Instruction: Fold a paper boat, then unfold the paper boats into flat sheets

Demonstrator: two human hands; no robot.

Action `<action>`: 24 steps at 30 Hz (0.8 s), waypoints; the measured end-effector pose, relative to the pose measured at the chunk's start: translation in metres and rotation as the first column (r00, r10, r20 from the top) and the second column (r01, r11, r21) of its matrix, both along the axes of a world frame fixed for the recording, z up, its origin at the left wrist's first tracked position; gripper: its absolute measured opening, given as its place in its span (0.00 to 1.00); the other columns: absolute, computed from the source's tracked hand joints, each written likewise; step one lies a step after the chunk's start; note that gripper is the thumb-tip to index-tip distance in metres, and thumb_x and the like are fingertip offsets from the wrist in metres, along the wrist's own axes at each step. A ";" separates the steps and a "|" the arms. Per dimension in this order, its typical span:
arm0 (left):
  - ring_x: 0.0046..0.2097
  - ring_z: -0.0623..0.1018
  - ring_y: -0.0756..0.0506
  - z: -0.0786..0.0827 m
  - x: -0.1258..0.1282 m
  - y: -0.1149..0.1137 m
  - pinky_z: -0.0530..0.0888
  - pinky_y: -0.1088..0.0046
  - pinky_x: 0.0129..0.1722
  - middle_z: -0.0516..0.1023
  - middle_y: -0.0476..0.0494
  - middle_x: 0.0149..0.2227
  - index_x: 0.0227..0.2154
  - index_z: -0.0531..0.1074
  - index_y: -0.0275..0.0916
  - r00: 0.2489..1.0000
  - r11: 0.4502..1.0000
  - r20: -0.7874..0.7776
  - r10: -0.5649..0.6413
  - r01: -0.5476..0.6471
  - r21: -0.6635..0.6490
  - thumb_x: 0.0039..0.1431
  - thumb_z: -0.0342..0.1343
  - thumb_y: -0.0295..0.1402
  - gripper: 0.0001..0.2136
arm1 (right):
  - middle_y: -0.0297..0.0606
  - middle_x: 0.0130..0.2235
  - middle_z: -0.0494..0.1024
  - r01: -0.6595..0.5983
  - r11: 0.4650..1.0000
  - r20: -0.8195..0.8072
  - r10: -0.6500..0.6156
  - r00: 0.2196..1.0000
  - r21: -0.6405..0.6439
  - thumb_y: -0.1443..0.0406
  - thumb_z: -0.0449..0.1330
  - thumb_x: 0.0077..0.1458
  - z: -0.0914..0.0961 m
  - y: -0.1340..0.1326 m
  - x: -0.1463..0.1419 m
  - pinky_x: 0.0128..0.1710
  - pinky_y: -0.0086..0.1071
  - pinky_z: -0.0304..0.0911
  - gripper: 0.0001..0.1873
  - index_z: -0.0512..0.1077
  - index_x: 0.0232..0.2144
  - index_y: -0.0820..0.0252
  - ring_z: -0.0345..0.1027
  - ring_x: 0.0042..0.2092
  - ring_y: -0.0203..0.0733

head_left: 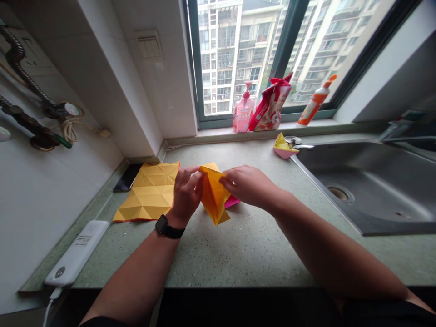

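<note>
Between my two hands is a piece of folded origami paper (214, 193), yellow-orange with a pointed lower end, held up over the countertop. My left hand (187, 190), with a black watch on its wrist, pinches its upper left edge. On the upper right edge the fingers of my right hand (245, 184) are closed. A bit of magenta paper (232, 201) shows behind the folded piece; I cannot tell whether it is joined to it. To the left of my left hand lies a creased yellow sheet (150, 193) with a red-orange underside edge.
A dark phone (127, 178) lies partly under the creased sheet. A white power bank (77, 252) with a cable sits at the left. A small yellow-and-pink folded paper (284, 147) rests by the steel sink (327, 190). Bottles and a red bag (270, 106) stand on the windowsill.
</note>
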State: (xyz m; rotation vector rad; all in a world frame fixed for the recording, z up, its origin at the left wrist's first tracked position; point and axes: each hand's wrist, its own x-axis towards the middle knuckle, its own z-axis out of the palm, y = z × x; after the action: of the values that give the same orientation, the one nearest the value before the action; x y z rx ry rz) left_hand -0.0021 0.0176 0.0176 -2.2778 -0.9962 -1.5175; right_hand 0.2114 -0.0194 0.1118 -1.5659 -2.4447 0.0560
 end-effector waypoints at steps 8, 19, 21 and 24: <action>0.60 0.75 0.40 0.011 0.008 -0.009 0.77 0.56 0.61 0.74 0.40 0.56 0.38 0.83 0.44 0.903 0.906 0.357 -0.238 0.339 -0.254 0.69 0.64 0.35 0.05 | 0.42 0.36 0.85 0.080 0.997 0.017 -0.080 0.997 0.000 0.63 0.56 0.69 0.002 0.007 0.010 0.33 0.36 0.53 0.16 0.81 0.31 0.56 0.74 0.37 0.45; 0.57 0.78 0.43 0.023 0.001 -0.001 0.74 0.60 0.61 0.78 0.45 0.59 0.34 0.80 0.44 0.359 0.419 0.917 -0.175 0.870 -0.260 0.56 0.75 0.40 0.11 | 0.43 0.37 0.84 0.221 0.974 -0.100 -0.226 0.969 -0.056 0.64 0.56 0.66 0.018 0.021 0.039 0.33 0.35 0.55 0.14 0.82 0.35 0.59 0.73 0.36 0.43; 0.57 0.78 0.44 0.020 0.001 0.004 0.74 0.61 0.61 0.80 0.47 0.56 0.34 0.79 0.44 0.297 0.384 0.946 -0.130 0.895 -0.228 0.54 0.77 0.39 0.12 | 0.42 0.37 0.84 0.231 0.971 -0.174 -0.239 0.955 -0.063 0.64 0.58 0.65 0.020 0.023 0.048 0.34 0.35 0.57 0.13 0.83 0.36 0.58 0.73 0.36 0.43; 0.56 0.79 0.45 0.015 0.000 0.010 0.75 0.64 0.59 0.81 0.50 0.54 0.34 0.79 0.46 0.245 0.361 0.968 -0.061 0.909 -0.207 0.51 0.79 0.39 0.14 | 0.39 0.37 0.85 0.234 0.969 -0.283 -0.248 0.927 -0.080 0.65 0.59 0.62 0.023 0.026 0.057 0.35 0.34 0.60 0.12 0.84 0.37 0.57 0.74 0.36 0.43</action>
State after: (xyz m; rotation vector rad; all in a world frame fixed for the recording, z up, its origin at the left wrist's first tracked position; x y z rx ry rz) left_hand -0.0024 0.0278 0.0328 -2.4531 -1.2401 -3.5232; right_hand 0.2688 0.0062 0.1349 -1.7280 -2.0272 0.2796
